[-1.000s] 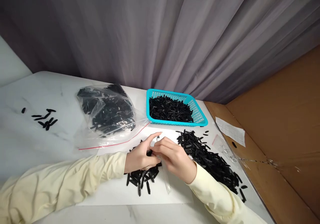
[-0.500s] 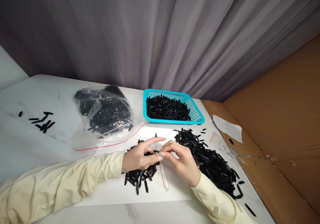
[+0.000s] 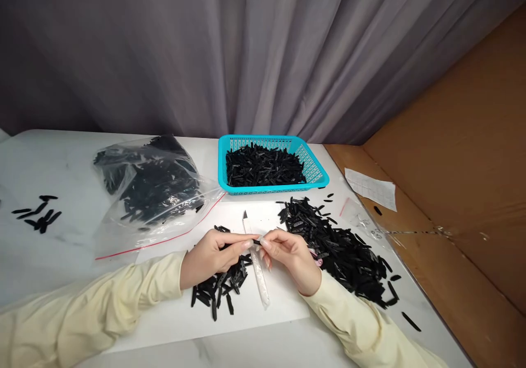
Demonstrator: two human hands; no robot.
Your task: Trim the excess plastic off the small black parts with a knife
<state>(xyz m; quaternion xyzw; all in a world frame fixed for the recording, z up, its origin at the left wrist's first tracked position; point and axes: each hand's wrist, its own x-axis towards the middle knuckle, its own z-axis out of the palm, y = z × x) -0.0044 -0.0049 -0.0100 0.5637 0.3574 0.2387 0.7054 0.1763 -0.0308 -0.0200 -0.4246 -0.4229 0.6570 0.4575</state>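
Note:
My left hand [image 3: 217,252] and my right hand [image 3: 291,254] meet over a white sheet [image 3: 283,297]. Both pinch a small, slim black strip [image 3: 257,242] between thumb and fingertips, one hand at each end. Fingers cover much of the strip. Just beneath them lies a pen-like tool with a white handle and dark pointed tip [image 3: 258,275]. A small pile of black strips [image 3: 224,286] spreads under and in front of my left hand. Beyond my right hand is a larger heap of similar strips [image 3: 341,253].
A blue basket [image 3: 273,189] full of black strips stands at the back. Left of it lies a clear zip bag [image 3: 160,179] of strips. Several loose strips [image 3: 43,220] lie far left. A paper slip [image 3: 370,188] and brown cardboard [image 3: 447,165] are at right.
My fingers have closed in, and the left index finger, raised before, now presses along the strip. The view has shifted, so things on the table appear farther left.

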